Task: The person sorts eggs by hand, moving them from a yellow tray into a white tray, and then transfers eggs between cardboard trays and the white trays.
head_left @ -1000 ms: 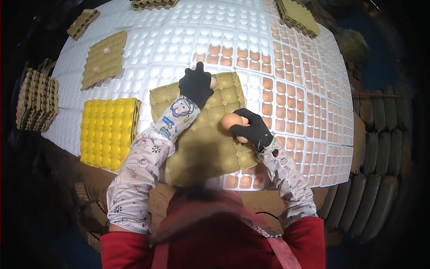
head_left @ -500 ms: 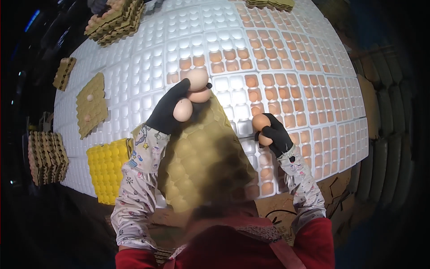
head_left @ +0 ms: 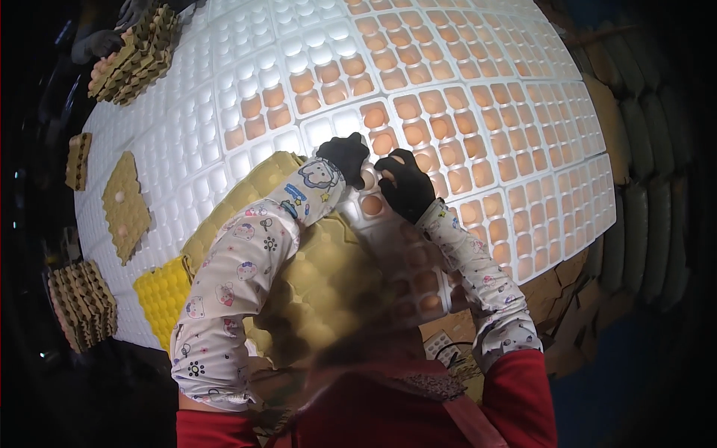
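Note:
My left hand, in a black glove, reaches over a white plastic egg tray. Its fingers curl down toward the cells, and whatever lies under them is hidden. An egg shows beside its fingertips. Close on its right, my right hand, also black-gloved, is closed round an egg that peeks out between thumb and fingers. Below the hands another egg sits in a cell. A tan pulp egg tray lies under my left forearm, partly in shadow.
White trays cover the table, those on the right filled with brown eggs. To the left are a yellow tray, a pulp tray holding a couple of eggs, and stacked pulp trays. Another person's gloved hand touches a stack at the far left.
My left hand, which held several eggs, has moved right and down onto the white tray. My right hand has come left and up beside it. The whole view has shifted.

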Available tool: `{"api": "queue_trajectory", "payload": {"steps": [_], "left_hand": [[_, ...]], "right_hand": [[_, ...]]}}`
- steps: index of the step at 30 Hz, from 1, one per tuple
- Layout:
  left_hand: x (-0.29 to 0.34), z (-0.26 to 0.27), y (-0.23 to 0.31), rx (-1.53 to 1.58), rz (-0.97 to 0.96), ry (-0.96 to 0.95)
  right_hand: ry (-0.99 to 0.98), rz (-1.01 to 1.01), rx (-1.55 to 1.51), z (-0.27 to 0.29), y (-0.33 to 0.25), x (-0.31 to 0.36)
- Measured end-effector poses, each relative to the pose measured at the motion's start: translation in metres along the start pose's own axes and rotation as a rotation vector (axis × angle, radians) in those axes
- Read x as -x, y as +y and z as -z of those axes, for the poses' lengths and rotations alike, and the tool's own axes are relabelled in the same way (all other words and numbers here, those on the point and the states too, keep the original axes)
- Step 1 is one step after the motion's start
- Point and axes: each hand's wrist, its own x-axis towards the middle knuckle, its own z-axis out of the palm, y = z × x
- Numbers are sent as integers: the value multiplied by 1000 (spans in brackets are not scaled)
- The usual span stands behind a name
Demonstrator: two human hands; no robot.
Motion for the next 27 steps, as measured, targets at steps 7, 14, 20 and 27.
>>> {"api": "queue_trajectory", "payload": {"steps": [7,14,20,27], "left_hand": [[7,4,-19,136,256,176],[-15,0,-30,39,252,125],[-26,16,-54,21,390,305],[123,46,-33,202,233,1008]], "right_hand": [[-131,-68,-219,-22,12,-97],[-115,-28,-191,-52,40,-127],[98,264,-188,-64,17,-88],[-151,180,-236,-9,0,-19]]}}
